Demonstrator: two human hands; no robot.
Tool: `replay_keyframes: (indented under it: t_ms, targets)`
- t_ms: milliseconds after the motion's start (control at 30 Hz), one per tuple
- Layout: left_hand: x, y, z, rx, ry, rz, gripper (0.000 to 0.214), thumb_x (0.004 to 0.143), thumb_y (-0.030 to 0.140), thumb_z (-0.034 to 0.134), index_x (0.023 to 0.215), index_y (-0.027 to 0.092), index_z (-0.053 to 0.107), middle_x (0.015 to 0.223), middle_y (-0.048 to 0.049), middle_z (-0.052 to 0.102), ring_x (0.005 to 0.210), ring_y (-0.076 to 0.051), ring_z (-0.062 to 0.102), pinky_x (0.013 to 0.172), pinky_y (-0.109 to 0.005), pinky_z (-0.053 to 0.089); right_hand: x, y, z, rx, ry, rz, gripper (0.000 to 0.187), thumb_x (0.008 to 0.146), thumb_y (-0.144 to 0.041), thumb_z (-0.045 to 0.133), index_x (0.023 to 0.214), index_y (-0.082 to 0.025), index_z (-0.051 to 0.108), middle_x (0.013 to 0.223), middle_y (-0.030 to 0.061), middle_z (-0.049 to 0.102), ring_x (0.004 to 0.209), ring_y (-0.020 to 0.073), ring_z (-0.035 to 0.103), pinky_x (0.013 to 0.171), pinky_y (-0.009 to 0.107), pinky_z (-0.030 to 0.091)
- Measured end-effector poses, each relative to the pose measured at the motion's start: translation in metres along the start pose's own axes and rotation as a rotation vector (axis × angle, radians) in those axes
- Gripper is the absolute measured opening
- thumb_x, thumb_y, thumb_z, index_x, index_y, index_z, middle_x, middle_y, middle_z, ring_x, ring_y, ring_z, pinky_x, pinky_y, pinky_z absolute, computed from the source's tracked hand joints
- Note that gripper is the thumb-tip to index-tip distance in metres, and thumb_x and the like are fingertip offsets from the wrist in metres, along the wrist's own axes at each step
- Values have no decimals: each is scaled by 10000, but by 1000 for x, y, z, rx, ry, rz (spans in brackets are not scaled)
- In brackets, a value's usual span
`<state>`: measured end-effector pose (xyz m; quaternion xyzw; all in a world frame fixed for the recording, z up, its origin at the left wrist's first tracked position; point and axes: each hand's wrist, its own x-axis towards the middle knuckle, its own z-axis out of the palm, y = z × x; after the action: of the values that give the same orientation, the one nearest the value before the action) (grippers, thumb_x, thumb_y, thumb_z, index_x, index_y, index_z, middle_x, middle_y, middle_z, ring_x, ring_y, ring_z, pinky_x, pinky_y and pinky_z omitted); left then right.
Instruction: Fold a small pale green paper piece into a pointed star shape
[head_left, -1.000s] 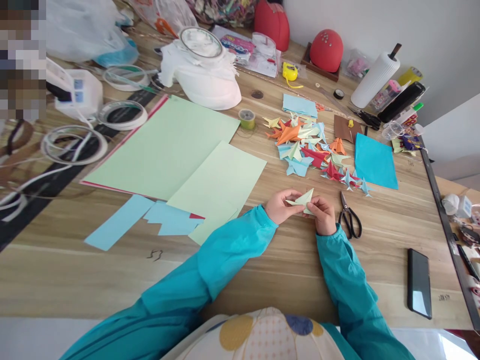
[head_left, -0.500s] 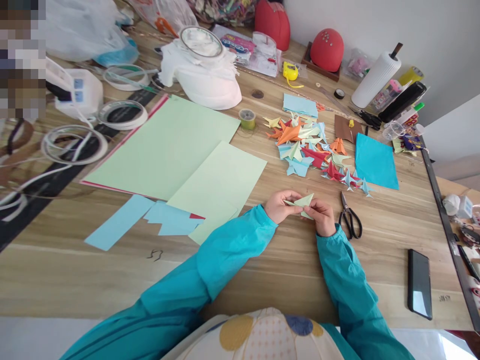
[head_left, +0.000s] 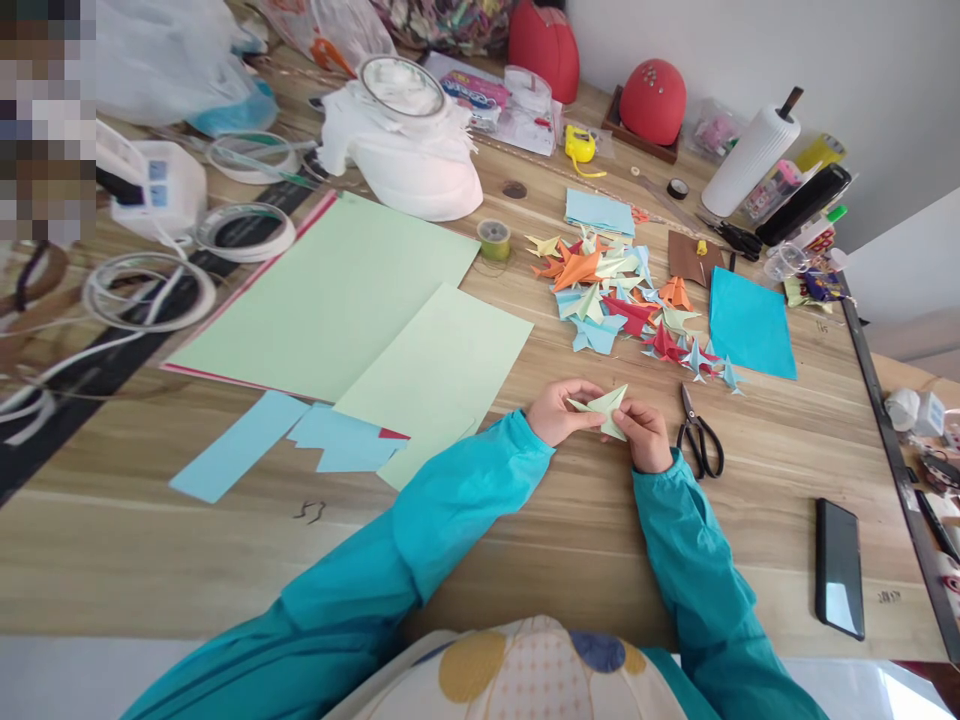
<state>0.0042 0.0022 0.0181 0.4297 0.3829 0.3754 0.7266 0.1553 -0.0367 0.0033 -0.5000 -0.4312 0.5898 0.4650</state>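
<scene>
1. Head view, centre of the table point(head_left: 570, 540): both hands are busy close to the near edge; the left hand point(head_left: 556, 412) is closed in a pinch on the left end of a pale green folded paper piece point(head_left: 604, 407); the right hand point(head_left: 646, 436) pinches its right and lower part, fingers curled in narrow around it.
2. Where the piece sits: between the two hands, low over the wood; one sharp point sticks up and to the right; whether its underside brushes the table I cannot tell.
3. How it should handle, by my reading: featherlight and thin, stiff only along its creases; a hard squeeze would crumple it, and the pointed tips look easy to bend; the thicker layered middle seems the safest place for fingertips, not the points.
4. Just right of the hands: black-handled scissors point(head_left: 700, 437) lie beside the right hand, blades pointing away; a dark phone point(head_left: 838, 567) lies well apart, toward the near right corner.
5. Beyond the hands: a heap of folded paper shapes point(head_left: 622, 300) in orange, red, blue and green; a blue sheet point(head_left: 750, 322) just to its right; pale green sheets point(head_left: 442, 370) to the left, with light blue scraps point(head_left: 247, 450) in front of them.
6. Far side: a thread spool point(head_left: 493, 237) near the green sheets; tape rolls point(head_left: 146, 290) at the left; a white paper roll point(head_left: 750, 160) standing at the back right.
</scene>
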Motion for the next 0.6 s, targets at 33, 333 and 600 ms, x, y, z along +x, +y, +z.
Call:
replay_keyframes:
  t_ms: [33, 333, 600]
  targets:
    - [0, 0, 0, 37, 8, 21, 374, 463, 227, 756, 783, 107, 602, 659, -15, 653, 603, -143, 606, 584, -267, 500, 0, 0, 1, -9, 1, -12, 224, 676, -407, 628, 635, -195, 567, 582, -2, 623, 550, 164, 593, 472, 277, 480]
    - [2, -4, -2, -2, -47, 16, 360, 496, 215, 746, 808, 99, 609, 681, -28, 658, 622, -132, 602, 623, -263, 491, -2, -9, 3, -61, -63, -36, 233, 686, -411, 628, 628, -193, 570, 572, -7, 610, 538, 154, 581, 483, 274, 469]
    - [4, -6, -2, -1, 65, 15, 394, 489, 253, 756, 822, 100, 610, 697, -31, 648, 633, -138, 597, 616, -273, 497, -2, -9, 4, -69, -14, -57, 214, 727, -394, 592, 683, -185, 572, 585, -3, 611, 503, 132, 562, 478, 257, 457]
